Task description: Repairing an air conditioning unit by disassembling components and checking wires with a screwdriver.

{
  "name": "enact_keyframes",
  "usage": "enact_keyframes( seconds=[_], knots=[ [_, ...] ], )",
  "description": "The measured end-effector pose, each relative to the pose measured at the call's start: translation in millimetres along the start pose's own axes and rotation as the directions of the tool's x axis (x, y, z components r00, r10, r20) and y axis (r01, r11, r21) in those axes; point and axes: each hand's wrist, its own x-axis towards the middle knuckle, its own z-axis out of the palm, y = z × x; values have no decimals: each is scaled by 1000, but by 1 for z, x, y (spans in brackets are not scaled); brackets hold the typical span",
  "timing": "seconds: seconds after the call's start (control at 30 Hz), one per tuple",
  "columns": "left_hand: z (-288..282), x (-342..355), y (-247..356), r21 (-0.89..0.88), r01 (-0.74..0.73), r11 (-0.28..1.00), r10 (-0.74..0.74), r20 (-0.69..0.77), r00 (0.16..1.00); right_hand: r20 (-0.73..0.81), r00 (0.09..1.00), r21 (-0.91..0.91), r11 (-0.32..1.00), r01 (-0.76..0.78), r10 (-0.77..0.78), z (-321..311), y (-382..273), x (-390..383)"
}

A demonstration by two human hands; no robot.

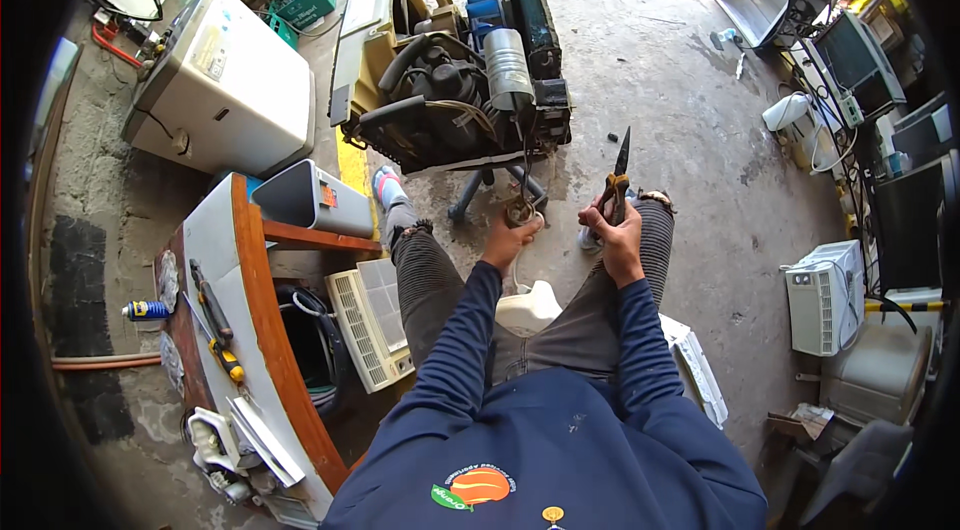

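My right hand (620, 242) is closed round the yellow-and-black handles of long-nose pliers (621, 162), their dark pointed jaws aimed away from me. To its left, my closed left hand (510, 238) grips a cord (519, 275); a pale length hangs below the fingers. What else sits at its fingertips is small and dark, and I cannot make it out. Ahead of both hands stands an opened air conditioner unit (440, 80) on a low stand with dark legs (468, 198). Its black compressor, tubing and a silver cylinder (508, 70) are exposed. A dark wire runs down from it toward my left hand.
On the left are a white appliance (235, 80), a grey bin (318, 198) and a wood-edged table (245, 270) with a screwdriver (222, 355). A window air conditioner (370, 320) is beside my left leg. Screens (858, 60) and another air conditioner (825, 298) line the right.
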Motion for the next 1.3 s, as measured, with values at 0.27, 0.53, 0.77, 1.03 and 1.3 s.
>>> enact_keyframes(
  seconds=[0.27, 0.53, 0.77, 1.03, 1.3],
  knots=[
    [22, -10, 44, 187, -58, 981, 19, 207, 978, -61, 998, -54, 998, 18, -21, -7, 5, 1],
    [83, -79, 168, -119, -232, 965, 246, 125, 961, -27, 997, -149, 986, -73, 70, 5, -1, 3],
    [87, -74, 160, -345, -81, 935, 196, 313, 929, -26, 999, -157, 986, -48, 45, 3, 1, 2],
    [75, -51, 123, 228, -463, 857, 403, 262, 877, -37, 998, -150, 988, -46, 41, 1, -4, 2],
    [74, -30, 109, 472, -606, 640, 728, -122, 674, -41, 998, -138, 990, -43, 38, -1, 0, 5]
  ],
)
